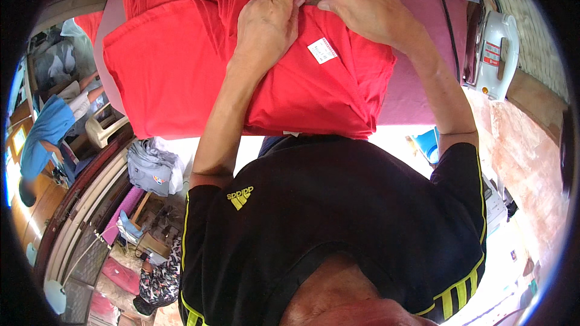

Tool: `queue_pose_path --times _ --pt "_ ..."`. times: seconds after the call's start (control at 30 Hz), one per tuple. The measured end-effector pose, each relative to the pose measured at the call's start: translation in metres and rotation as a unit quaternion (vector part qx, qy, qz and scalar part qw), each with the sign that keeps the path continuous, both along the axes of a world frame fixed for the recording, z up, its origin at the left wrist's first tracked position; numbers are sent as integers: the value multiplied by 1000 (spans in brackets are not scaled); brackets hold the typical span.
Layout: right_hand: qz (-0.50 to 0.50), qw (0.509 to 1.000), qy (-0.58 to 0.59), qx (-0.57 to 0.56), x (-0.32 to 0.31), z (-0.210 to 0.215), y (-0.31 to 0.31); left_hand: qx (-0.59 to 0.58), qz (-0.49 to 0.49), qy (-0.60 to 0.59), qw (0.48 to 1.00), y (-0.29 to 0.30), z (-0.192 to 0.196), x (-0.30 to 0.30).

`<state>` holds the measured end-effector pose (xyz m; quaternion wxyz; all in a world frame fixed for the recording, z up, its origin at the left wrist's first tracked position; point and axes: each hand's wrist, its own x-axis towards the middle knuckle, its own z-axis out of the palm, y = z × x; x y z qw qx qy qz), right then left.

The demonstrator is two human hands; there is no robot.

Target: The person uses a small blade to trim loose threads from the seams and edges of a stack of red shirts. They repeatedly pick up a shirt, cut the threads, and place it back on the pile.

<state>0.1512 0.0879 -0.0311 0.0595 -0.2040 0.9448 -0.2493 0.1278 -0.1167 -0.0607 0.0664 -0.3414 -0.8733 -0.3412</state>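
red cloth (175,66), long axis sideways, lies under the left hand (269,18).

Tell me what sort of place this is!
Probably a clothing workshop or a laundry, I can't tell which: a white iron sits beside a pink-covered table, where red fabric with a white tag lies.

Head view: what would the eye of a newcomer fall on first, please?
Probably the bright red cloth at top centre, with the left hand and right hand close together on it. Next, the white tag lying on the cloth below the hands, then the white iron near the right edge.
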Motion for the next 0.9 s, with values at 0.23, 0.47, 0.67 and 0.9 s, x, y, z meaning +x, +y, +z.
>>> queue_pose_path --times 0.23,0.47,0.67,0.9 --pt "33 997 2 -64 0 -3 9 33 9 -7 999 -6 -2 -2" --pt "-6 960 -96 -262 5 -28 27 144 9 -183 972 -15 4 -4" --pt "-29 958 -91 -270 7 -30 25 44 -36 -43 997 -2 5 -1" --pt "-15 983 -47 -175 9 -17 20 61 -20 -55 996 -6 0 -4"
